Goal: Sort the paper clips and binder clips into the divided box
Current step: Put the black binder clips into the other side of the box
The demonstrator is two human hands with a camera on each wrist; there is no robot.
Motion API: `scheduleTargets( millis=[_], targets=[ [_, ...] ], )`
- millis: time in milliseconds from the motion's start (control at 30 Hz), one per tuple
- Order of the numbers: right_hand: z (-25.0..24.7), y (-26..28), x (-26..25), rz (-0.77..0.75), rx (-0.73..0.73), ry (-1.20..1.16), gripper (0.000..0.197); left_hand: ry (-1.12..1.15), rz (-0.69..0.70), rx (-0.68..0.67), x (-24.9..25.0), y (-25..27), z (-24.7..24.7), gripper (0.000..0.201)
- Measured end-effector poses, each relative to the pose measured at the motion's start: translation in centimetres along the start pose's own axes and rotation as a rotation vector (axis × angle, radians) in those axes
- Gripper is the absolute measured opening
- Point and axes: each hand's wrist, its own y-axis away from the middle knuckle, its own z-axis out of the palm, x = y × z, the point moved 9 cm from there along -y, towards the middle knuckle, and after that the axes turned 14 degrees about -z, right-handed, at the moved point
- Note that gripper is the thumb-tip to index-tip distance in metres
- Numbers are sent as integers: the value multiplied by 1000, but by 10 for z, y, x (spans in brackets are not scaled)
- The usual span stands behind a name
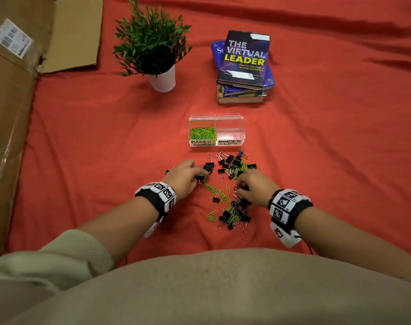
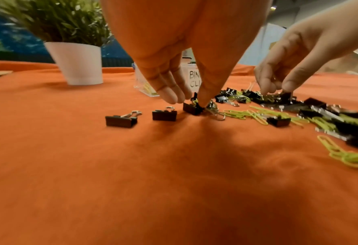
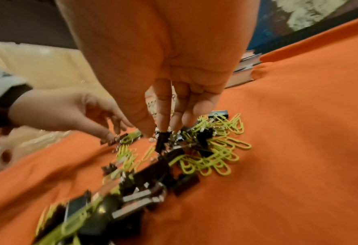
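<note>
Clear divided box (image 1: 230, 118), labels "PAPER CLIPS" (image 1: 201, 143) and "BINDER CLIPS" (image 1: 230, 142).

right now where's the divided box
In the head view the divided box sits mid-cloth, just beyond the clip pile, with the books behind it and the plant back left.

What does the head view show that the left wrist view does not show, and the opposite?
Only the head view shows the stack of books, the cardboard and both full labels of the divided box, with green paper clips in the left compartment. Only the left wrist view shows two binder clips standing apart beside the left hand. Both show the potted plant, the mixed pile and the right hand.
</note>
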Motion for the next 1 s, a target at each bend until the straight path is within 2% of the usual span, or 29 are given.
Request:
scheduleTargets(
  millis=[133,200,300,367,467,733,833,933,1000],
  targets=[
    [-9,-11,-15,12,82,-5,19,82,-91,81,-1,1,0,30],
    [2,-15,-22,75,23,43,23,63,-121,127,3,1,2,31],
    [17,-19,-28,180,-92,136,38,12,-197,169,7,-5,6,42],
    [20,-23,-35,190,-105,159,46,-29,-232,167,10,-9,7,44],
    [24,-30,-45,150,-91,168,47,-91,-237,142,12,-14,6,40],
    [37,-33,-46,102,-64,-30,29,-135,-215,84,11,-13,5,27],
    [36,-30,-39,153,-7,-143,20,-89,-211,83,8,-9,-1,25],
    [38,-28,-33,246,-59,-252,20,-13,-232,46,3,-6,-8,23],
    [38,-31,-32,248,-56,-279,22,67,-257,16,-2,-3,-11,22]
  ],
)
